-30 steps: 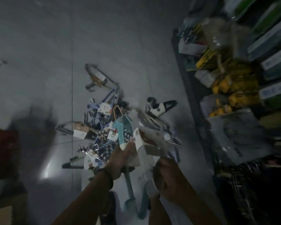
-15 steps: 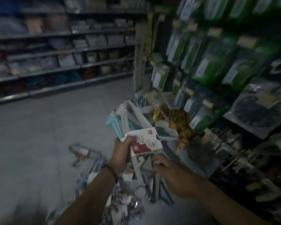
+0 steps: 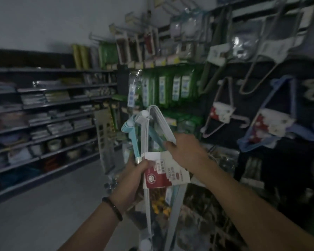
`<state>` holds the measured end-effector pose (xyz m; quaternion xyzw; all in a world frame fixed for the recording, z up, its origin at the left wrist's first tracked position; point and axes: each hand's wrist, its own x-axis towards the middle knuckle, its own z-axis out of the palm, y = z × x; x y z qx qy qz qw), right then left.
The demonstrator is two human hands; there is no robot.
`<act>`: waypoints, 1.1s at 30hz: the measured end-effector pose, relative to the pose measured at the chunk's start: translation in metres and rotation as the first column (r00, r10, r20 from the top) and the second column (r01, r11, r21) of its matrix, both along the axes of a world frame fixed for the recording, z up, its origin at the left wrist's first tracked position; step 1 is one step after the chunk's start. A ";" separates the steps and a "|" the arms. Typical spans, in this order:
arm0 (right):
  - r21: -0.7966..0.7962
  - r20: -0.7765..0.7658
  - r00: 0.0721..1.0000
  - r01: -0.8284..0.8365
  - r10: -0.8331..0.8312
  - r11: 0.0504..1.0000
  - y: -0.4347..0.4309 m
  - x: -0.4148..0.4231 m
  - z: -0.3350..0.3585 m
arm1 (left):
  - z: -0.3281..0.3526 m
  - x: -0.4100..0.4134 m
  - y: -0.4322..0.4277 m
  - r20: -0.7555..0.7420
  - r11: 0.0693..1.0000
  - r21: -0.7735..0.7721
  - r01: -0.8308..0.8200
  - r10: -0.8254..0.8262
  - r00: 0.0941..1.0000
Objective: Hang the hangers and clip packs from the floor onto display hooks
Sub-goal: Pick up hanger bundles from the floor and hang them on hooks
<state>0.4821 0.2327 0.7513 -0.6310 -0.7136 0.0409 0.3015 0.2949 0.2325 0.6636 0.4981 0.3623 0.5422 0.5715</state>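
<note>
While the white hangers (image 3: 145,140) are held upright in front of the display wall (image 3: 246,105), they are gripped by both hands. The left hand (image 3: 132,178) is closed round the pack at its red and white label (image 3: 161,175), with the thumb laid on the label's upper left corner and the fingers hidden behind. A pack of teal hangers (image 3: 131,134) is held in the same grip, just to the left of the white ones and touching them. The right hand (image 3: 186,153) is seen from the back; its fingers are curled over the slanted right arm of the white hangers, just above the label. The lower ends of both packs are seen below the hands, blurred. A dark bracelet (image 3: 113,209) is worn on the left wrist.

On the wall to the right, a pink hanger pack (image 3: 220,113) and a blue hanger pack (image 3: 272,124) are hung side by side, each with a similar label. Green packets (image 3: 170,87) are hung beyond the held hangers, and bare hooks (image 3: 100,37) are seen higher up. Long shelves (image 3: 53,105) of goods are ranged along the left, above the grey floor (image 3: 43,214).
</note>
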 end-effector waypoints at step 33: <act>0.217 0.425 0.677 0.569 -0.601 0.793 0.117 0.184 0.103 | 0.147 0.121 0.279 -0.682 0.657 0.701 0.276 0.506 0.528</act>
